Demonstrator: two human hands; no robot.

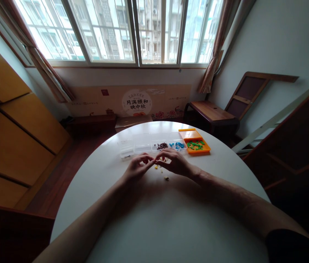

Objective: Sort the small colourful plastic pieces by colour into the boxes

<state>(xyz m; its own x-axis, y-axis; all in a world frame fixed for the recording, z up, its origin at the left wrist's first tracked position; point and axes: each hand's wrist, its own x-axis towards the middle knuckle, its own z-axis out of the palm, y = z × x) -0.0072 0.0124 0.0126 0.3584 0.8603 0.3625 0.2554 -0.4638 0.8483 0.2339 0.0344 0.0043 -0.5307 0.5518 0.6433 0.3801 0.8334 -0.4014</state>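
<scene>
Because the parts are tiny, I've got both hands in tight. My left hand [137, 168] and right hand [174, 162] meet fingertip to fingertip, towards the far side of the round table [154, 226]. Thumb and forefinger are pinched on each side and the other fingers are curled under. I can't tell whether a part sits inside the pinch; it's too small at this range.

- The yellow pieces [166, 178] lie loose on the table top just near-side of my fingertips, below the gap between the hands. One or two are right at the tips and one is a little nearer to me. My guess is they're loose there so they're within a finger's reach.
- My wrists and forearms lie flat on the table, which probably steadies the pinch.
- The clear boxes [142, 143] stand in a row just beyond my hands. The left ones look mostly bare. Further right come the brown pieces [162, 146] and then the blue pieces [178, 145].
- The orange tray [205, 150] is at the right end of that row and holds the green pieces [195, 145]. With one colour per box and all of them open on top, the parts look sorted for quick picking.
- The window [132, 29] is straight ahead, so the light comes from the far side and my hands are partly in shadow.
- A wooden bench [211, 111] is far right, well clear of the table.
</scene>
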